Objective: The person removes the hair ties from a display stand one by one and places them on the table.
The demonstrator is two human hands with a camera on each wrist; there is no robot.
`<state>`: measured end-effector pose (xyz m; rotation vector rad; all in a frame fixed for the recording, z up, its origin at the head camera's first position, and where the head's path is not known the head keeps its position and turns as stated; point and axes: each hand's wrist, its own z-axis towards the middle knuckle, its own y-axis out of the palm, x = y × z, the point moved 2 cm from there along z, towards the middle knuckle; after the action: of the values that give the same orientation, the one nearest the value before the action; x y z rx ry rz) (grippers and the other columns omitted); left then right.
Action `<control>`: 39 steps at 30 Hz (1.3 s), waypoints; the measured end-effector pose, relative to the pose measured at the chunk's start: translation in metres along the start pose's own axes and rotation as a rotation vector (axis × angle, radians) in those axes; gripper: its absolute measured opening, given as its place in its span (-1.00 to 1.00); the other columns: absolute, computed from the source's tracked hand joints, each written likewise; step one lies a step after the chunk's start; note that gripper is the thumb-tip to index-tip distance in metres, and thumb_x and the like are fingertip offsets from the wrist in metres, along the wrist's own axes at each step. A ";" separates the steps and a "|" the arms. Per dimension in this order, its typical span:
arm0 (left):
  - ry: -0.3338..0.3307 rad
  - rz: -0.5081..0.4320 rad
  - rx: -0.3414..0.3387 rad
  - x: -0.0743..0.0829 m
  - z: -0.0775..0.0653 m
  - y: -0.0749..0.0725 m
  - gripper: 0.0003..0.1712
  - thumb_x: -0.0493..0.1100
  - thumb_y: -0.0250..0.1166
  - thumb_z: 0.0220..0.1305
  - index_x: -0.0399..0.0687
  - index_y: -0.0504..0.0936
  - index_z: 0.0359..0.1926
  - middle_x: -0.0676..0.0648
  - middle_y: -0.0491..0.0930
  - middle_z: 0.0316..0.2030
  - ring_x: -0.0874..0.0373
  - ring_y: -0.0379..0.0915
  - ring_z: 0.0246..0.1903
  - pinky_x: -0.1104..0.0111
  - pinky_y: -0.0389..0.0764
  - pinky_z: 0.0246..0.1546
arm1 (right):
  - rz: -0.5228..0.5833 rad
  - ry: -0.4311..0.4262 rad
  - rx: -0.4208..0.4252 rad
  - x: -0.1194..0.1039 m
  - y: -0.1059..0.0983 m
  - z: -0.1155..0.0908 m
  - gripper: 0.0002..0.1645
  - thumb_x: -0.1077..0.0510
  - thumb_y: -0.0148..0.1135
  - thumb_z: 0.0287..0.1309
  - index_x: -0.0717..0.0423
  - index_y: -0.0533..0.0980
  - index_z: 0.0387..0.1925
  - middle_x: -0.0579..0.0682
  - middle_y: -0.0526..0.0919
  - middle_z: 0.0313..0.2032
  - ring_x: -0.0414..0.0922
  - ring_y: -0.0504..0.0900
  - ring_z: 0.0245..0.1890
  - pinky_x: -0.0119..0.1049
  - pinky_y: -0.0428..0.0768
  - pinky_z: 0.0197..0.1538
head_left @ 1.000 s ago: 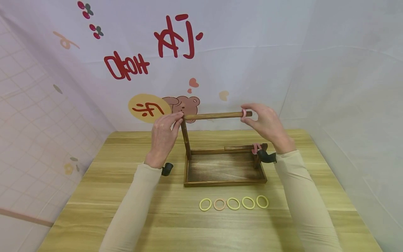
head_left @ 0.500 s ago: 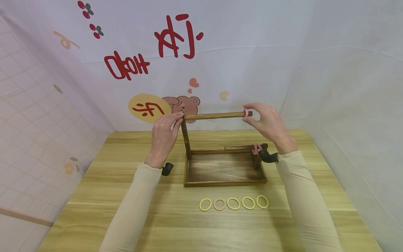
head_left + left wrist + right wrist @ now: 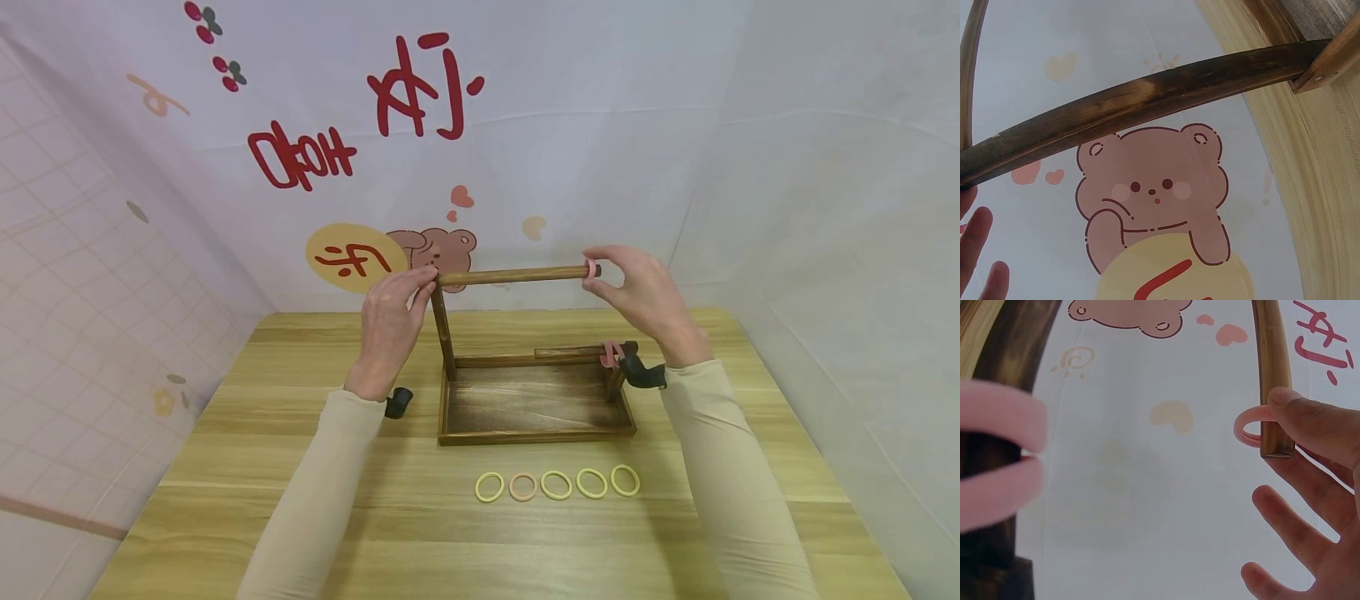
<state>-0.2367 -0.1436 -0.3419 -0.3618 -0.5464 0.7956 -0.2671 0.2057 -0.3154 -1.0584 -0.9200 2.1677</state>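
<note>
A wooden stand (image 3: pixel 444 333) has a tall post with a horizontal top bar (image 3: pixel 517 275) running right from it. My left hand (image 3: pixel 393 321) holds the corner where post and bar meet, fingertips and thumb at the joint. Around the bar's free right end is a pink ring (image 3: pixel 592 268), pinched between thumb and fingers of my right hand (image 3: pixel 633 287). In the right wrist view the ring (image 3: pixel 1247 428) loops the bar just short of its tip, and the other fingers are spread. Two pink rings (image 3: pixel 612 353) hang on the lower bar (image 3: pixel 570 352).
The stand's shallow tray base (image 3: pixel 536 437) sits on the wood-grain table (image 3: pixel 405 533). In front of it lies a row of several rings, yellow ones (image 3: pixel 556 500) and one peach ring (image 3: pixel 523 499). A printed white cloth (image 3: pixel 585 150) hangs behind.
My right hand has slid the pink ring slightly right along the top bar, closer to its free end. The left hand stays at the corner.
</note>
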 end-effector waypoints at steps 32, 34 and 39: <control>0.007 -0.012 0.001 -0.001 0.000 0.003 -0.76 -0.30 0.40 0.35 -0.25 0.78 0.02 -0.17 0.76 0.00 -0.13 0.70 0.00 0.03 0.64 0.09 | -0.002 0.032 0.022 0.016 -0.010 -0.009 -0.50 0.17 0.43 0.31 0.16 0.58 0.25 0.17 0.62 0.26 0.22 0.46 0.36 0.17 0.36 0.42; 0.008 -0.010 0.003 -0.002 0.000 0.004 -0.76 -0.30 0.40 0.35 -0.25 0.78 0.01 -0.17 0.76 -0.01 -0.13 0.70 0.00 0.03 0.64 0.09 | 0.002 0.033 0.029 0.016 -0.010 -0.010 -0.49 0.17 0.43 0.31 0.17 0.58 0.25 0.17 0.62 0.26 0.22 0.47 0.35 0.17 0.36 0.42; 0.015 -0.010 0.018 -0.001 0.001 0.003 -0.77 -0.29 0.41 0.36 -0.24 0.79 0.00 -0.18 0.77 -0.02 -0.14 0.71 -0.01 0.02 0.65 0.07 | 0.005 0.030 0.058 0.017 -0.013 -0.017 -0.47 0.19 0.44 0.30 0.19 0.57 0.26 0.20 0.63 0.24 0.22 0.50 0.32 0.17 0.39 0.39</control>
<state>-0.2396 -0.1428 -0.3430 -0.3484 -0.5267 0.7869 -0.2600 0.2314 -0.3203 -1.0625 -0.8365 2.1637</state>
